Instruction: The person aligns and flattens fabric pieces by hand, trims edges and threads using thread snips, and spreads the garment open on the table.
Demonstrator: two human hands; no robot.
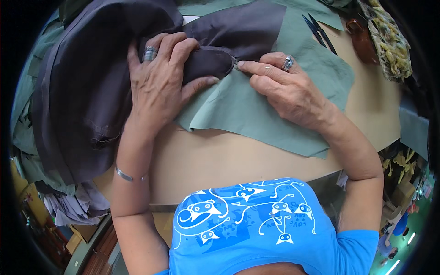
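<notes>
My left hand point(158, 78), a ring on one finger, presses down on a fold of dark purple-grey fabric point(87, 82), fingers curled over its curved edge. My right hand point(284, 87), also ringed, pinches the seam edge where the dark fabric meets a sage green cloth point(256, 110), forefinger and thumb tip at the join. The green cloth lies flat under both hands on a tan table point(220, 160). The dark fabric spreads to the left and drapes over the table's edge.
Dark scissors point(319, 31) lie on the green cloth at the back right. A brown leather item point(362, 41) and a yellow-green patterned cloth point(389, 41) sit at the far right. More cloth is heaped off the table's left side point(73, 206).
</notes>
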